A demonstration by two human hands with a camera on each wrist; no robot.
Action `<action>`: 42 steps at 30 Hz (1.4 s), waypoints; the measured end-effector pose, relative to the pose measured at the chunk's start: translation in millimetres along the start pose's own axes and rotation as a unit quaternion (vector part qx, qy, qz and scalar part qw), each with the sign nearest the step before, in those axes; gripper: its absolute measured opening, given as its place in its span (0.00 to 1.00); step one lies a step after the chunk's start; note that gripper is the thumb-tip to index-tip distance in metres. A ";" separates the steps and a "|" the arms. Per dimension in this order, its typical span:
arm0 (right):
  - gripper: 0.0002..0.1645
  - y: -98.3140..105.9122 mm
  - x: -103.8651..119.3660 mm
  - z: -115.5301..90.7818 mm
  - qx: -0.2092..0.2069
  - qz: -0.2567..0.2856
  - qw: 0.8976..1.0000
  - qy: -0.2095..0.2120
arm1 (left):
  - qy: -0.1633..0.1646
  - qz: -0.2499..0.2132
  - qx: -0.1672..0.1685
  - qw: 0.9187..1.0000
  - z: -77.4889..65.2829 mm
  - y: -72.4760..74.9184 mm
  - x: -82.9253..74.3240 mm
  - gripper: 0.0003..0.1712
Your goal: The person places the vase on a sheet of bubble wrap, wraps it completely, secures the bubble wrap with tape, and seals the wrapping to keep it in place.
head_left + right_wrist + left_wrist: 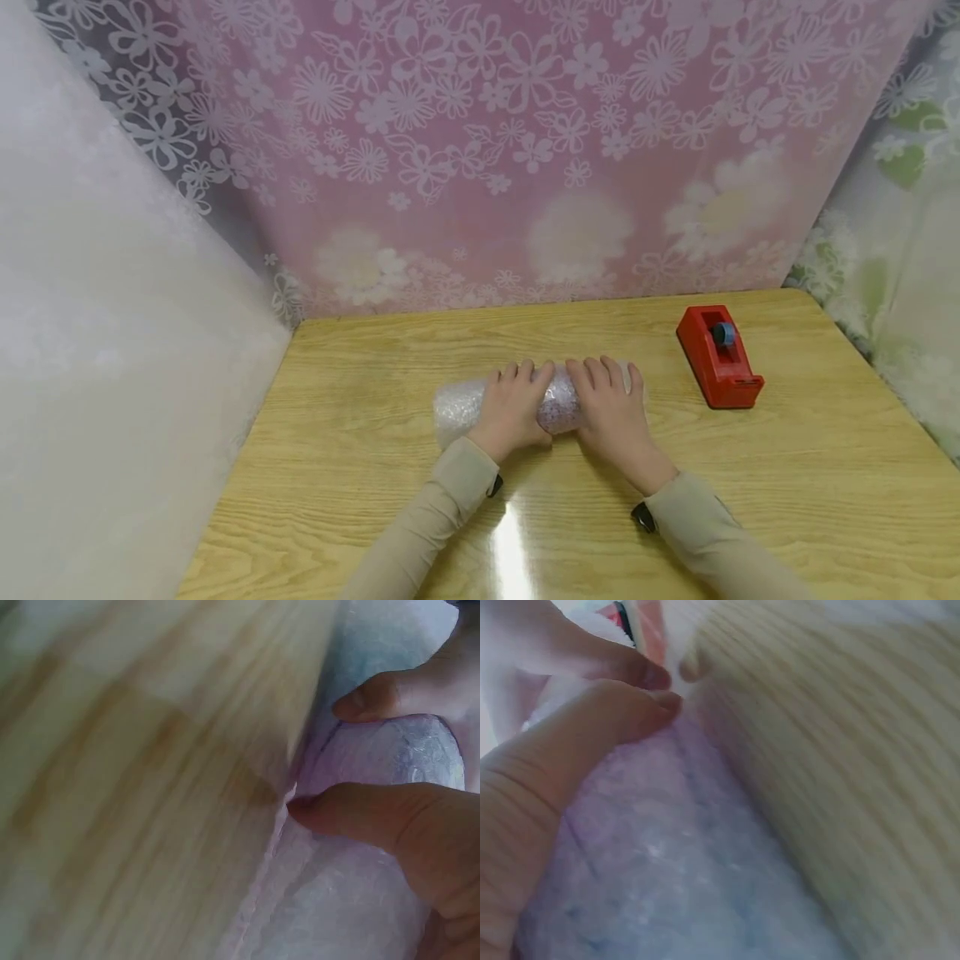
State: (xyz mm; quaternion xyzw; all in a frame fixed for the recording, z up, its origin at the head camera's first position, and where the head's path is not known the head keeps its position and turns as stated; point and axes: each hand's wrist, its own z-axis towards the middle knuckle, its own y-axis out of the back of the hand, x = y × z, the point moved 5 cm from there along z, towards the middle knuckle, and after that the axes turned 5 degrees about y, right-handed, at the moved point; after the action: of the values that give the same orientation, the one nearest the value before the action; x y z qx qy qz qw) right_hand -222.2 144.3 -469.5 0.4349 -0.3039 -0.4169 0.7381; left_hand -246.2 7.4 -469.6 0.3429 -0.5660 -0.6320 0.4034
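Note:
A roll-shaped bundle in bubble wrap (459,408) lies crosswise on the wooden table, with a purplish pattern showing near its middle. Over its left half, my left hand (513,412) grips it, fingers curled over the far side and thumb on the near side. The right half is held the same way by my right hand (615,417). In the right wrist view, my right thumb presses at an edge of the bubble wrap (337,915) along the table. Both thumbs come close together over the wrap in the left wrist view. What is inside the wrap cannot be made out.
A red tape dispenser (720,367) with a small tape roll (723,334) stands on the table (360,492) to the right, beyond my right hand. Flowered pink curtain (480,167) hangs along the back edge, with pale sheets at both sides.

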 end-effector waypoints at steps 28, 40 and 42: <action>0.49 -22.5 -22.5 36.4 0.069 0.038 0.994 -0.068 | 0.064 0.023 -0.055 0.996 9.3 -5.8 62.8 0.60; 0.56 -18.2 -28.5 38.1 0.108 0.049 0.989 -0.084 | 0.075 -0.007 -0.071 0.995 0.9 -4.4 73.0 0.58; 0.58 -12.4 -31.1 36.2 0.120 0.044 0.988 -0.084 | 0.081 -0.008 -0.073 0.994 -2.7 -0.2 78.9 0.58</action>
State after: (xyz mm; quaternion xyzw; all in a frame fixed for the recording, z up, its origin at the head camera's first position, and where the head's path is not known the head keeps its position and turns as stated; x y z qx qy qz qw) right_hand -270.5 154.1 -467.5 0.4705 -0.4311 -0.3796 0.6699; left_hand -278.5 -64.6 -468.3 0.3668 -0.4814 -0.6451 0.4665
